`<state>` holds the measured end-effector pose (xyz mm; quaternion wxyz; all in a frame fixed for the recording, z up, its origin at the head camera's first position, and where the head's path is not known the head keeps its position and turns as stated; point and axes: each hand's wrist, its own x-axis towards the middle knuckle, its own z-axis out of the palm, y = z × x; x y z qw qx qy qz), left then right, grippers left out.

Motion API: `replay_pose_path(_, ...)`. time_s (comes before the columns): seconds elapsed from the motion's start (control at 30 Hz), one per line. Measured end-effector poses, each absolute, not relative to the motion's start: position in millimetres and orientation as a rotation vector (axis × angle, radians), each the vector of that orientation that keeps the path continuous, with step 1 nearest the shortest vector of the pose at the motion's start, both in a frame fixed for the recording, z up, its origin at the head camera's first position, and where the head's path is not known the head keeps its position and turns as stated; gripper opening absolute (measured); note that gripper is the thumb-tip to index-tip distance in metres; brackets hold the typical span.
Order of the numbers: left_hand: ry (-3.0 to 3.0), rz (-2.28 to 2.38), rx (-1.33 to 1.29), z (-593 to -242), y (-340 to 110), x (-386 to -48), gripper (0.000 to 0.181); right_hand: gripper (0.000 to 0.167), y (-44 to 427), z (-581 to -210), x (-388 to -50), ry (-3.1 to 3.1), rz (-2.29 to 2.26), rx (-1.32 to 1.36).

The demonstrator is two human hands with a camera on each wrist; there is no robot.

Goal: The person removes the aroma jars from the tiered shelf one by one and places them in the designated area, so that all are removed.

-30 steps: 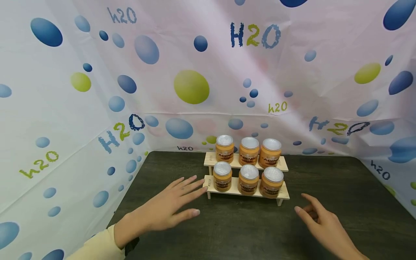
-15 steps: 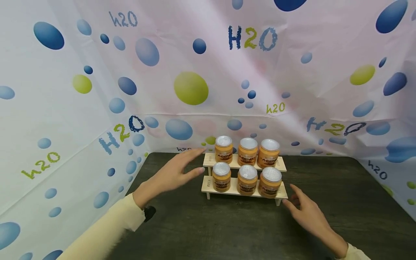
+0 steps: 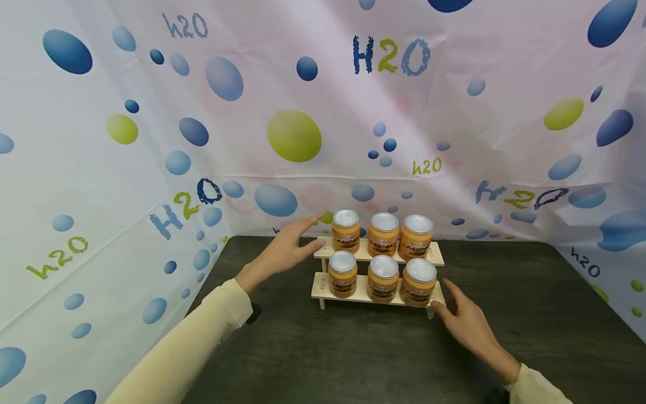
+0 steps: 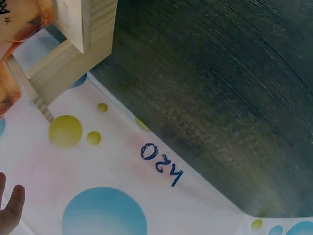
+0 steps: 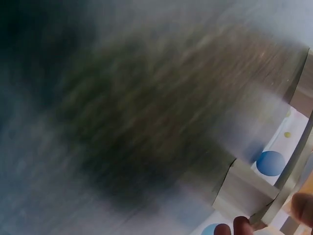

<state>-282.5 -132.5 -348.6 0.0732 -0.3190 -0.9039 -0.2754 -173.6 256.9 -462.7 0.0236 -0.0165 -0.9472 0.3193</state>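
A two-step wooden display stand (image 3: 323, 283) stands on the dark table, carrying orange jars with silver lids in two rows. The upper row holds a left jar (image 3: 346, 231), a middle one and a right one; the lower row has three more, among them the right jar (image 3: 418, 282). My left hand (image 3: 280, 252) is at the upper step's left end, fingers extended, thumb tip close to the plank. My right hand (image 3: 466, 322) is by the lower step's right end, thumb at its front corner, fingers loosely bent beside it. In the right wrist view, fingertips (image 5: 242, 226) appear near the wood.
A white sheet (image 3: 298, 84) printed with blue and green drops and "H2O" lettering hangs behind the table and along its sides. Dark wood tabletop (image 3: 353, 353) stretches in front of the stand. The right wrist view is largely blurred.
My left hand has moved forward and up from beside the lower step to the upper step's left end. My right hand has moved leftward to the lower step's right corner. The jars stay put.
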Motion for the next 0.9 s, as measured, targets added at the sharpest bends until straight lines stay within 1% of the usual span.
replay_pose_path(0.17, -2.738, -0.889, -0.934, -354, -126, -293, 0.066, 0.073, 261, -468, -174, -2.863, 0.900, 0.155)
replay_pose_path(0.27, -2.741, -0.930, -0.937, -356, -124, -297, 0.066, 0.069, 263, -472, -172, -2.852, 0.840, 0.218)
replay_pose_path(0.47, -2.746, -1.002, -0.944, -362, -117, -306, 0.068, 0.066, 266, -475, -171, -2.888, 0.770, 0.225)
replay_pose_path(0.67, -2.795, -1.090, -0.910, -366, -113, -313, 0.074, 0.064, 266, -476, -170, -2.896, 0.764, 0.215)
replay_pose_path(0.8, -2.819, -1.154, -0.899, -367, -110, -317, 0.078, 0.067, 266, -476, -173, -2.899, 0.832, 0.203)
replay_pose_path(0.9, -2.827, -1.173, -0.899, -367, -108, -319, 0.080, 0.074, 267, -475, -175, -2.926, 0.909, 0.161)
